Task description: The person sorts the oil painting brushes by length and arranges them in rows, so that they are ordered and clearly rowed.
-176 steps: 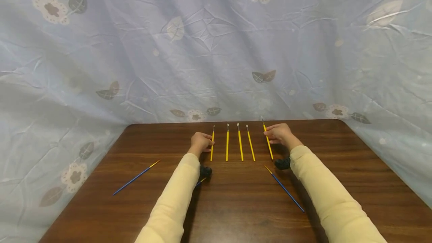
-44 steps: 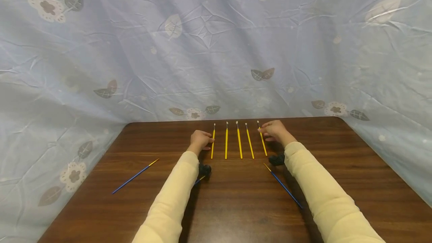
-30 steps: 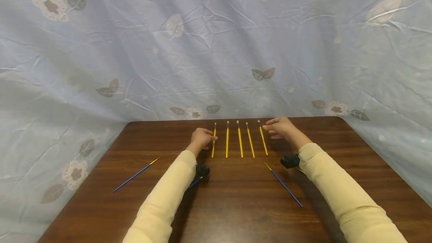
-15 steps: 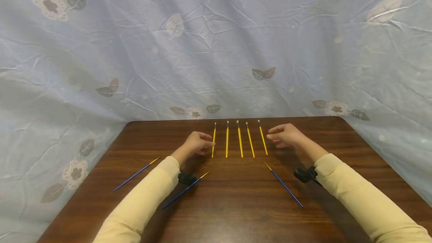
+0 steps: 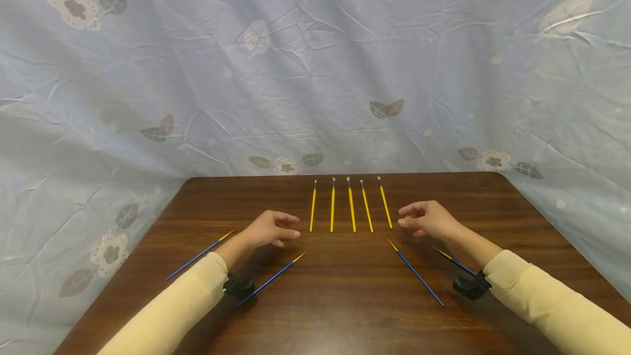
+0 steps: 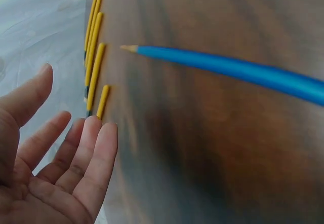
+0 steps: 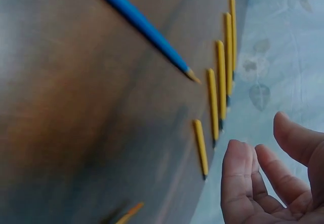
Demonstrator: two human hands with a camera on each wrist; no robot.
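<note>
Several yellow-handled paintbrushes (image 5: 352,210) lie side by side in a row at the back of the table, bristles toward the curtain. My left hand (image 5: 268,229) hovers left of the row, fingers relaxed and apart from the leftmost yellow paintbrush (image 5: 313,211). To the right of the row, my right hand (image 5: 431,219) is held loosely spread, holding nothing, near the rightmost yellow paintbrush (image 5: 385,202). In the left wrist view, the left fingers (image 6: 96,168) cover part of the nearest yellow brush. The right wrist view shows the right palm and fingers (image 7: 237,178) with nothing between them.
Blue paintbrushes lie nearer the front: one at far left (image 5: 199,255), one by the left wrist (image 5: 273,280), one right of centre (image 5: 416,273), and another (image 5: 454,260) partly hidden under the right wrist. A floral curtain (image 5: 305,70) hangs behind the brown table (image 5: 335,311).
The right hand set the rightmost yellow paintbrush closer to the row and let go. Both hands then drew back and outward from the row; the left has released the leftmost brush.
</note>
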